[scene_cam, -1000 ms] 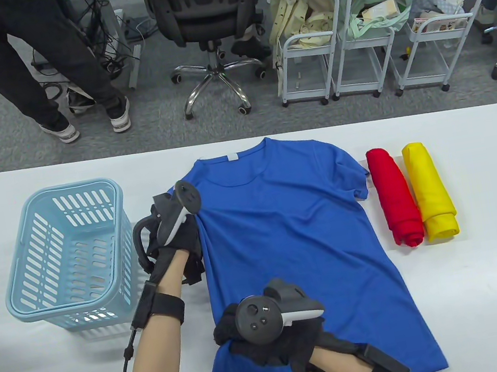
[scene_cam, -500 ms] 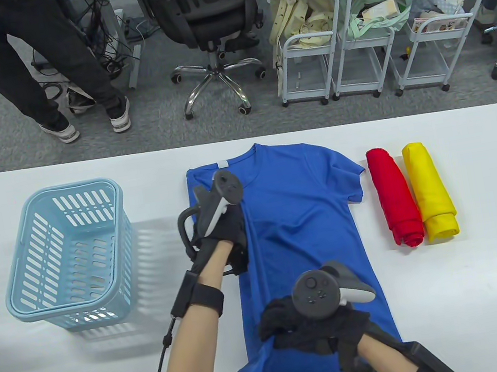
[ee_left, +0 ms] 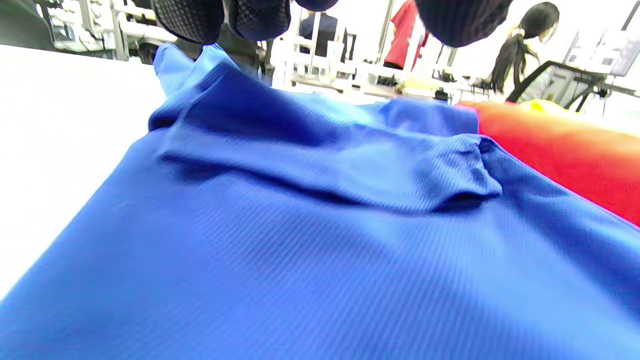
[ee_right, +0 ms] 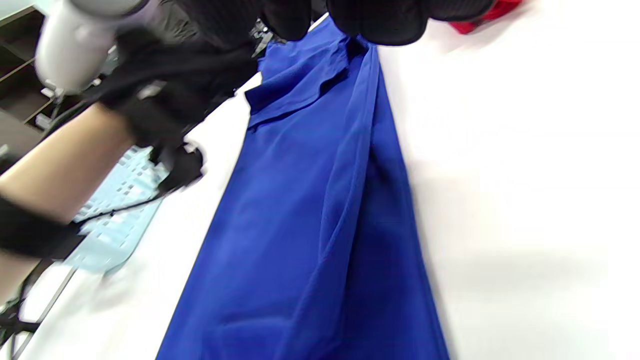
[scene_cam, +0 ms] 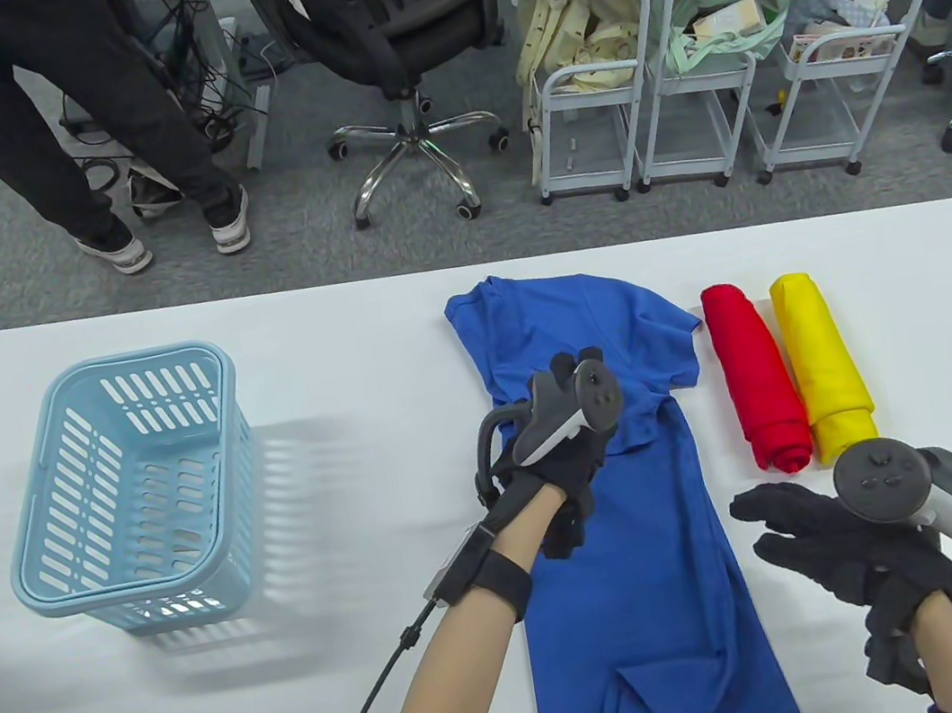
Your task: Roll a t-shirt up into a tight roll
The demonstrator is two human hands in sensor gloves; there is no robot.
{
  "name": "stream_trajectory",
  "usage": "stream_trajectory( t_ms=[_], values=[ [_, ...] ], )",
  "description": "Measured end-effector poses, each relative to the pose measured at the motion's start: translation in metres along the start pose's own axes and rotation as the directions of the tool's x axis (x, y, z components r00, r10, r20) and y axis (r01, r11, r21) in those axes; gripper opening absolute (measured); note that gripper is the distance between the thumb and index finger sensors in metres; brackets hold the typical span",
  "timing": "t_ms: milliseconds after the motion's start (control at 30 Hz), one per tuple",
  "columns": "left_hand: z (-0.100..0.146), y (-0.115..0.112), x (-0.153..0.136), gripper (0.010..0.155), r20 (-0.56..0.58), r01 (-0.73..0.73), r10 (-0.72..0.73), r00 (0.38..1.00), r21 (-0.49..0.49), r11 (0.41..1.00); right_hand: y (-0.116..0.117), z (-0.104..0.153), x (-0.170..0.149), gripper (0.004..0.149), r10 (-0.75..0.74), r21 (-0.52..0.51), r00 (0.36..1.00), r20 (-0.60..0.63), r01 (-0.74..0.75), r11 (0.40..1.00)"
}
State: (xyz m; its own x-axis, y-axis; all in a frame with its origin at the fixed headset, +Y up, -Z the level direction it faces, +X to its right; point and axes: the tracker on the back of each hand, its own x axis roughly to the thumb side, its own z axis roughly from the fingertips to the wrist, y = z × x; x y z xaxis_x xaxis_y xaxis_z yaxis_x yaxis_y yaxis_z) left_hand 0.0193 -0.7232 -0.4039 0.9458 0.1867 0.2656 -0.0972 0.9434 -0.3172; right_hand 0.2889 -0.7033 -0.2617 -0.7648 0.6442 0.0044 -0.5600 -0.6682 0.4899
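The blue t-shirt (scene_cam: 645, 547) lies on the white table (scene_cam: 934, 316), folded lengthwise into a narrow strip, collar end far and hem end near. My left hand (scene_cam: 578, 365) rests flat on its upper part beside the folded sleeve, fingers straight. In the left wrist view the fingertips (ee_left: 257, 17) hover over the blue t-shirt (ee_left: 300, 225). My right hand (scene_cam: 772, 521) hangs just right of the strip, fingers spread, holding nothing. The right wrist view shows the blue t-shirt (ee_right: 310, 225) running along the table, with my left hand (ee_right: 165, 95) on it.
A light blue basket (scene_cam: 129, 487) stands at the left. A red roll (scene_cam: 758, 382) and a yellow roll (scene_cam: 824, 366) lie side by side right of the shirt, close to my right hand. Beyond the far edge are an office chair (scene_cam: 384, 25) and a standing person (scene_cam: 37, 129).
Both hands carried the shirt's left side over to the right, narrowing it to a strip. The right hand then let go and moved off the shirt to the right.
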Motion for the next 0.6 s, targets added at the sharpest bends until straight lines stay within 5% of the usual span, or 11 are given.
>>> stream_trajectory(
  t_ms=[267, 367, 433, 533, 600],
  values=[
    [0.070, -0.045, -0.033, 0.075, 0.138, 0.090, -0.054, 0.989, -0.270, 0.959, 0.050, -0.045, 0.038, 0.063, 0.219, 0.125, 0.976, -0.022, -0.214, 0.969],
    [0.087, -0.072, -0.040, 0.085, 0.175, 0.242, -0.185, 0.967, -0.402, 0.883, 0.078, -0.054, 0.054, 0.079, 0.393, 0.163, 0.919, -0.028, -0.384, 0.909],
    [0.087, -0.084, -0.054, 0.086, 0.177, 0.403, -0.362, 0.915, -0.435, 0.805, 0.098, -0.055, 0.055, 0.092, 0.565, 0.215, 0.824, -0.050, -0.543, 0.811],
    [0.084, -0.078, -0.070, 0.084, 0.095, 0.245, -0.226, 0.970, -0.402, 0.882, 0.113, -0.055, 0.046, 0.110, 0.699, 0.282, 0.715, -0.018, -0.667, 0.690],
    [0.083, -0.074, -0.080, 0.082, 0.074, 0.242, -0.233, 0.970, -0.406, 0.881, 0.109, -0.049, 0.042, 0.115, 0.652, 0.293, 0.758, 0.015, -0.627, 0.722]
  ],
)
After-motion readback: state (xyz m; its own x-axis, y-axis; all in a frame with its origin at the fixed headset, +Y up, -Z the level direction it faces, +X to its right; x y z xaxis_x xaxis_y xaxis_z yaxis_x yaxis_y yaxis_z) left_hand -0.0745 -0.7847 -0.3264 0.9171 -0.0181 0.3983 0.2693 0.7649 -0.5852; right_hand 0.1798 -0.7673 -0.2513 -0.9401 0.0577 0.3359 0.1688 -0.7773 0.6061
